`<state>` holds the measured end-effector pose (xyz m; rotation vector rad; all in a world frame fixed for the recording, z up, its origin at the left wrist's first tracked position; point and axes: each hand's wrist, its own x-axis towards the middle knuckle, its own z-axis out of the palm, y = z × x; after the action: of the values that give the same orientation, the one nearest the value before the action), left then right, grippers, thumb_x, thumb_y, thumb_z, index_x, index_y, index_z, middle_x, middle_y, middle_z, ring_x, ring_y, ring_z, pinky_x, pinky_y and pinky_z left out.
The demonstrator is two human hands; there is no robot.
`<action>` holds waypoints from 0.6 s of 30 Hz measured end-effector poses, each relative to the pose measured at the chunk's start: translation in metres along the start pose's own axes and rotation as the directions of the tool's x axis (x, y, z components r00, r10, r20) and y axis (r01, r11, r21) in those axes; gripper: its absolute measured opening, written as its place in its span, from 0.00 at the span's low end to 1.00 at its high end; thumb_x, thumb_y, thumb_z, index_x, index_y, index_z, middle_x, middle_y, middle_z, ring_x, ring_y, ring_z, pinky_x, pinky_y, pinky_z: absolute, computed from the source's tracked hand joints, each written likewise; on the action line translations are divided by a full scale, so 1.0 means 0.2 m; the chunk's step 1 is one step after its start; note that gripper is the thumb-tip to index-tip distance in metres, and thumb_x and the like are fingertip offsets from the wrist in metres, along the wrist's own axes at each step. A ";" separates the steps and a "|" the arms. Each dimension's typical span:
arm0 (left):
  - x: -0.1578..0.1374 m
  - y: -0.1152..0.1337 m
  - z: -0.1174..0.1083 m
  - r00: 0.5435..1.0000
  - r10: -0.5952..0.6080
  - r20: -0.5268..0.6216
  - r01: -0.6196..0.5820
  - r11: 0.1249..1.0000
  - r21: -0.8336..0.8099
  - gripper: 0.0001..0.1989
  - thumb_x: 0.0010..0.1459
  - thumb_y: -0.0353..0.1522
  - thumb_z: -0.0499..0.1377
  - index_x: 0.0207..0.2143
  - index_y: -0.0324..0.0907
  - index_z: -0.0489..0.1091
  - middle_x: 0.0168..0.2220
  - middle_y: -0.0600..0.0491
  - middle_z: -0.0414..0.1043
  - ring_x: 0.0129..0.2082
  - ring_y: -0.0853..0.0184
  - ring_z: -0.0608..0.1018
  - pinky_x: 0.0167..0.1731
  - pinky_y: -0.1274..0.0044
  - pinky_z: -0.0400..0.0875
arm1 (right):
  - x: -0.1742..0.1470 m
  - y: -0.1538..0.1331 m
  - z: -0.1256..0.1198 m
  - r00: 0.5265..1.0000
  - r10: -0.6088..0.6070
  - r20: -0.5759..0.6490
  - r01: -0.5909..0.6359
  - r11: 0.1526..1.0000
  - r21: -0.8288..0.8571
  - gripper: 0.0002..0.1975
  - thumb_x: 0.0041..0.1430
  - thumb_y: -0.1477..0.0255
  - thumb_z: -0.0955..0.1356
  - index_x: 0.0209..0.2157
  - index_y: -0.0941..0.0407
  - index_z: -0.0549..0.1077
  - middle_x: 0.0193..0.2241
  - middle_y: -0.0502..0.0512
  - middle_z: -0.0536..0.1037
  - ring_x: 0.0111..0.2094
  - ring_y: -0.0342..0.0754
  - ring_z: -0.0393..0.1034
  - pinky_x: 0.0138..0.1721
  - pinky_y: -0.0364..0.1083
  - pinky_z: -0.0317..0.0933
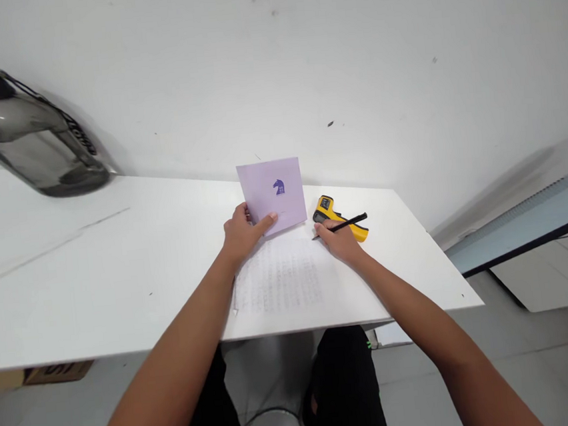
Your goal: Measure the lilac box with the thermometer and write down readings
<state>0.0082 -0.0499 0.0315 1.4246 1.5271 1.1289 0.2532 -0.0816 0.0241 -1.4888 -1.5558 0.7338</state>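
Note:
My left hand (246, 231) grips a light purple card or booklet (266, 188) by its lower left side, thumb across its front. A dark purple horse-head print shows on it, and it is held up at a tilt. Below it on the table lies a white sheet (280, 280) covered in rows of faint writing. My right hand (337, 238) is closed around a black pen (352, 221), its tip close to the sheet's upper right; whether it touches the paper I cannot tell. A yellow and black infrared thermometer gun (327, 205) lies just behind that hand, partly hidden by it.
A large grey see-through bottle (30, 133) stands at the left by the wall. The white table (94, 278) ends at its front edge and right corner. A light blue panel (521, 223) is at the right, and a cardboard box (58, 373) sits under the table's left side.

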 end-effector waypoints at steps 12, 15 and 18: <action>0.01 -0.01 0.01 1.000 0.014 -0.010 -0.014 1.000 0.010 0.45 0.46 0.55 0.67 0.61 0.41 0.65 0.57 0.40 0.72 0.57 0.50 0.74 0.56 0.59 0.70 | -0.05 0.02 0.04 0.892 -0.405 0.201 0.451 0.824 -0.342 0.14 0.67 0.65 0.63 0.41 0.54 0.78 0.37 0.57 0.79 0.36 0.49 0.72 0.37 0.46 0.64; 0.02 -0.01 0.01 1.000 0.021 -0.010 -0.021 1.000 0.018 0.45 0.46 0.55 0.67 0.61 0.42 0.64 0.58 0.40 0.71 0.58 0.50 0.74 0.56 0.59 0.70 | -0.06 0.04 0.06 0.843 -0.428 0.325 0.536 0.720 -0.441 0.21 0.64 0.76 0.60 0.54 0.55 0.75 0.44 0.60 0.78 0.37 0.49 0.72 0.33 0.44 0.63; 0.02 -0.02 0.01 1.000 0.022 -0.010 -0.022 1.000 0.018 0.45 0.47 0.56 0.67 0.61 0.42 0.64 0.58 0.41 0.71 0.58 0.50 0.73 0.56 0.59 0.69 | -0.06 0.02 0.04 0.859 -0.377 0.346 0.511 0.637 -0.577 0.28 0.60 0.80 0.59 0.60 0.56 0.70 0.46 0.61 0.77 0.38 0.51 0.71 0.31 0.45 0.61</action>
<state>0.0083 -0.0462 0.0275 1.4535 1.5356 1.1397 0.2470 -0.0910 0.0140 -1.4059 -2.3898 0.0052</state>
